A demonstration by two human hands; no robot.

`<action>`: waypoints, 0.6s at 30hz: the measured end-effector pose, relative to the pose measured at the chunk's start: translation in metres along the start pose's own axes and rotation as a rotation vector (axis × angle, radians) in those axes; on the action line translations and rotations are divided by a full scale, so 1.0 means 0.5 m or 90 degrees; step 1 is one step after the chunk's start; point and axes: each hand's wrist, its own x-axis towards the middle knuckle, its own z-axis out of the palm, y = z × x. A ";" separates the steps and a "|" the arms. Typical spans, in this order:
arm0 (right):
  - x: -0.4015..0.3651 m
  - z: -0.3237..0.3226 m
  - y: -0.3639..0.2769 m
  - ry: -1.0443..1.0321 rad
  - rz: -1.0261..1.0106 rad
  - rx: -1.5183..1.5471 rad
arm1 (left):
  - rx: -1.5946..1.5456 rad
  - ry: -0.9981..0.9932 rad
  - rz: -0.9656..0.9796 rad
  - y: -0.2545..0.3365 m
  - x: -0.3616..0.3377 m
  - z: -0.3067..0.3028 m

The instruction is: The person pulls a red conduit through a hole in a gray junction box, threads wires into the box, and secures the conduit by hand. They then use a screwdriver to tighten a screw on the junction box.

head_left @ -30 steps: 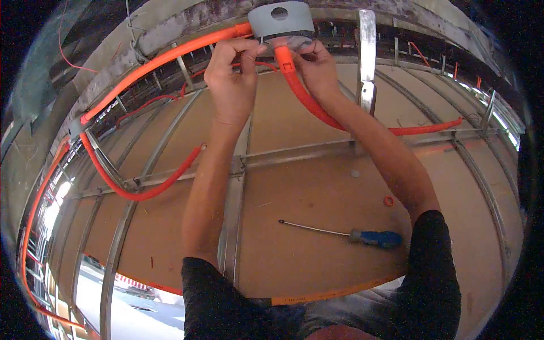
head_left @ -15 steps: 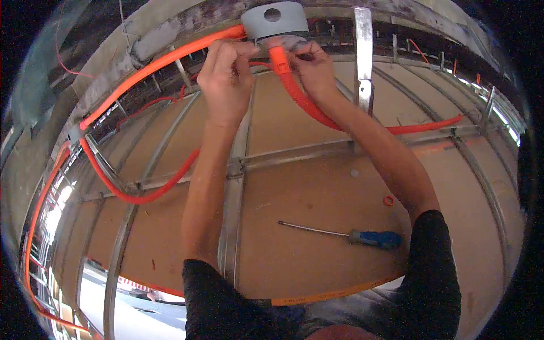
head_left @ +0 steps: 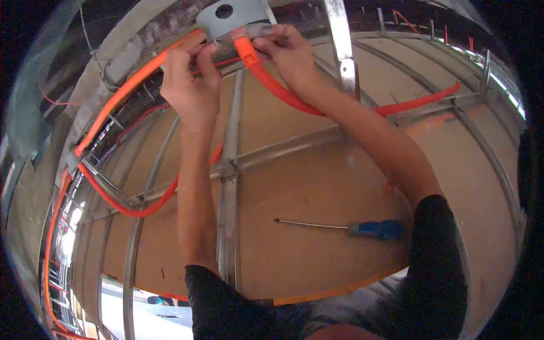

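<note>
Box (head_left: 233, 16) between both hands (head_left: 191, 76)

Orange conduit (head_left: 275, 90); blue-handled screwdriver (head_left: 377, 229), seemingly

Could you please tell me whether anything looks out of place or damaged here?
Nothing looks spilled, and I see no clear damage on the gray round box. The screwdriver lies loose on the brown panel, and a small orange ring near its handle looks like a stray part.
</note>
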 end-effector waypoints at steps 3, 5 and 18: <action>0.006 -0.003 0.010 0.006 -0.063 -0.055 | 0.029 0.001 0.024 -0.012 -0.003 0.003; 0.008 0.000 0.002 -0.001 -0.071 -0.027 | 0.030 0.016 0.045 -0.016 -0.001 0.005; 0.002 -0.006 -0.013 -0.021 -0.190 0.001 | -0.026 -0.017 -0.033 -0.008 -0.008 0.005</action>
